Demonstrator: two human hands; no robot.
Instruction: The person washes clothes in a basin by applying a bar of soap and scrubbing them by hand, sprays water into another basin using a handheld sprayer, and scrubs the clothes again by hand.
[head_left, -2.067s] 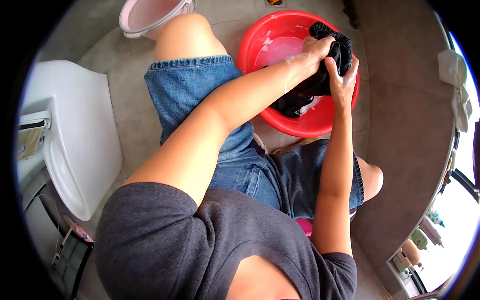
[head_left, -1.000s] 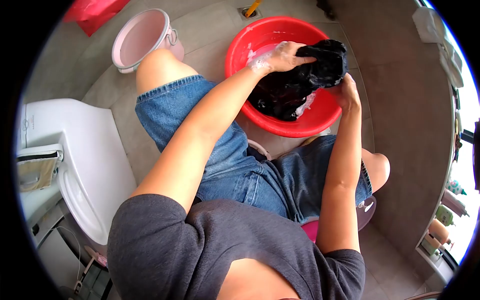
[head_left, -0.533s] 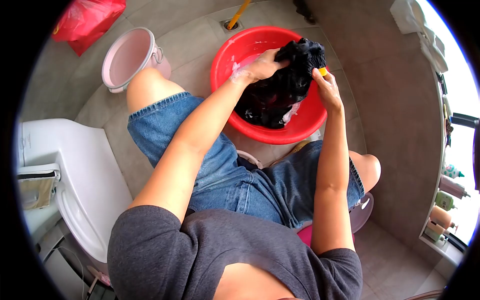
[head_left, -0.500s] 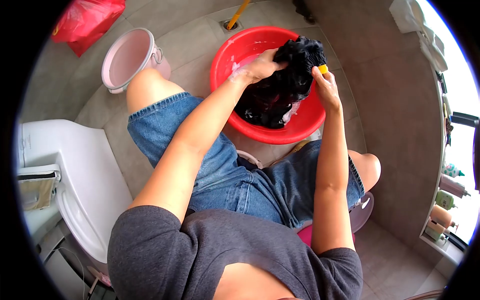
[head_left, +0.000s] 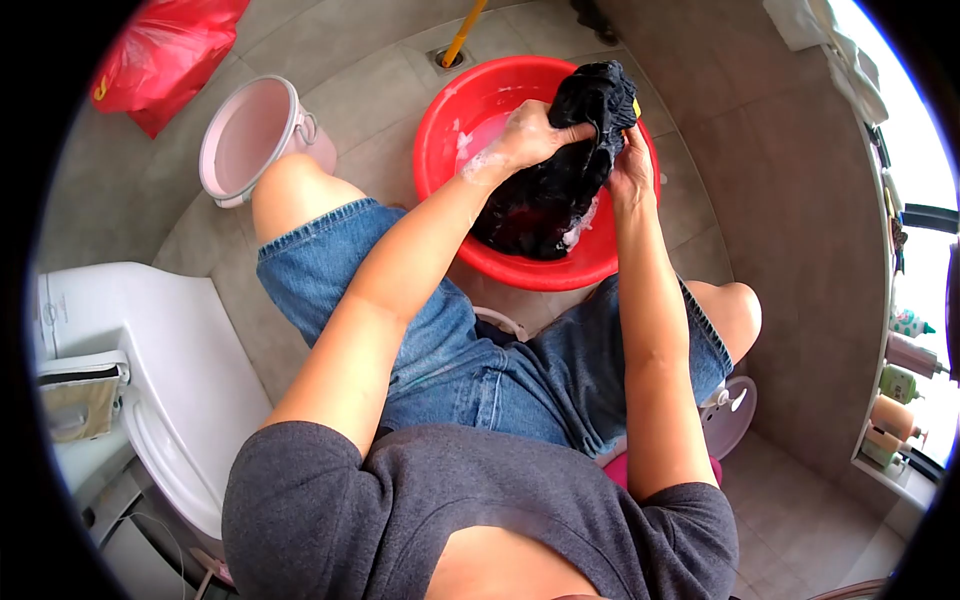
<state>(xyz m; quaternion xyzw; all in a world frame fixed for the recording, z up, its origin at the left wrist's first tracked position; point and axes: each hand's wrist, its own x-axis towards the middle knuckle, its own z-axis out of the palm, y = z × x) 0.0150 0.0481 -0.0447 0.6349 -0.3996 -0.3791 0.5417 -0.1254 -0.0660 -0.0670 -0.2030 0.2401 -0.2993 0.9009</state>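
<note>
Both hands are over a red basin (head_left: pixel 437 190) on the floor, working on a wet black garment (head_left: pixel 545 195). My left hand (head_left: pixel 530 138) grips a bunched part of it, with white suds on the wrist. At the garment's right edge my right hand (head_left: pixel 632 170) is closed, its fingers partly hidden behind the cloth. A small yellow block (head_left: pixel 637 107) shows at those fingertips, mostly covered by the garment. The lower part of the cloth lies in the basin among pinkish suds (head_left: pixel 580 228).
A pale pink bucket (head_left: pixel 288 95) stands left of the basin, near a red plastic bag (head_left: pixel 165 60). A yellow pole (head_left: pixel 462 35) meets the floor drain (head_left: pixel 447 60) behind. A white toilet (head_left: pixel 170 330) is at left; bottles (head_left: pixel 895 415) line the right ledge.
My right hand has moved slightly left and down, turning so the yellow block is now mostly behind the garment. The raised cloth has shifted left and stands more upright between the hands.
</note>
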